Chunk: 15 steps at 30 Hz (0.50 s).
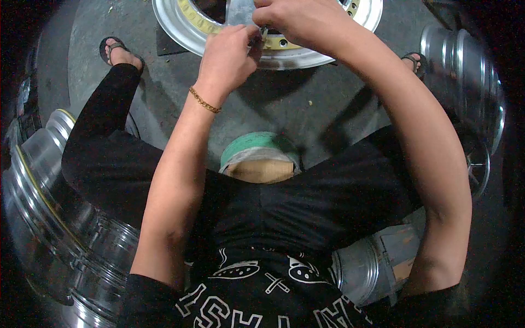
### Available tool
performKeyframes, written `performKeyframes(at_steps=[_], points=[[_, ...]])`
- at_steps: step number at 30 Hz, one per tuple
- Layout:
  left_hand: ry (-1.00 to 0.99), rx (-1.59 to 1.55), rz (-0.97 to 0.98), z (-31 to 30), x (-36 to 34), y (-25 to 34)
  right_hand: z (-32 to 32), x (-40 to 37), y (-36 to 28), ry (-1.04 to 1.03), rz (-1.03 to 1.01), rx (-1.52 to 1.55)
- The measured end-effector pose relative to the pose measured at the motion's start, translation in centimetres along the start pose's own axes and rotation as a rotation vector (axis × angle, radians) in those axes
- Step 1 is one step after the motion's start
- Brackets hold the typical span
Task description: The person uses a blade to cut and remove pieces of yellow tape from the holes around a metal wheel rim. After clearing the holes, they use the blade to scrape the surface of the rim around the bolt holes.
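Note:
A polished metal wheel rim point(306, 54) with a yellow inner ring lies flat on the concrete floor at the top of the view. Both my hands meet over its near edge. My left hand point(227, 54), with a gold chain at the wrist, pinches a small dark part point(263, 34) at the rim. My right hand point(298, 19) is closed around the same small part from the other side. What the part is stays hidden by my fingers.
I sit on a low stool with a green-rimmed seat point(257, 156) between my knees. Shiny rims stand at the left point(49, 208) and right point(470, 82), another behind my right hip point(358, 270). My sandalled feet point(117, 52) rest on the grey floor.

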<state>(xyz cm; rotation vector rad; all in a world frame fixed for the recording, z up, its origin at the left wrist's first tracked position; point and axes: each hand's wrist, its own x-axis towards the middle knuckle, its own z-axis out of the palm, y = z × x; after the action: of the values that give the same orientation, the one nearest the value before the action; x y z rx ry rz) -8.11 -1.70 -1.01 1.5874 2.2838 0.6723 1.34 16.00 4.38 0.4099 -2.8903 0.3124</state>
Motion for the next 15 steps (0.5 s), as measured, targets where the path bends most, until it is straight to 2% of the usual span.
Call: performKeyframes(at_steps=[15], points=[[-0.013, 0.006, -0.028, -0.10, 0.05, 0.06, 0.27, 0.41, -0.23, -0.030, 0.041, -0.031]])
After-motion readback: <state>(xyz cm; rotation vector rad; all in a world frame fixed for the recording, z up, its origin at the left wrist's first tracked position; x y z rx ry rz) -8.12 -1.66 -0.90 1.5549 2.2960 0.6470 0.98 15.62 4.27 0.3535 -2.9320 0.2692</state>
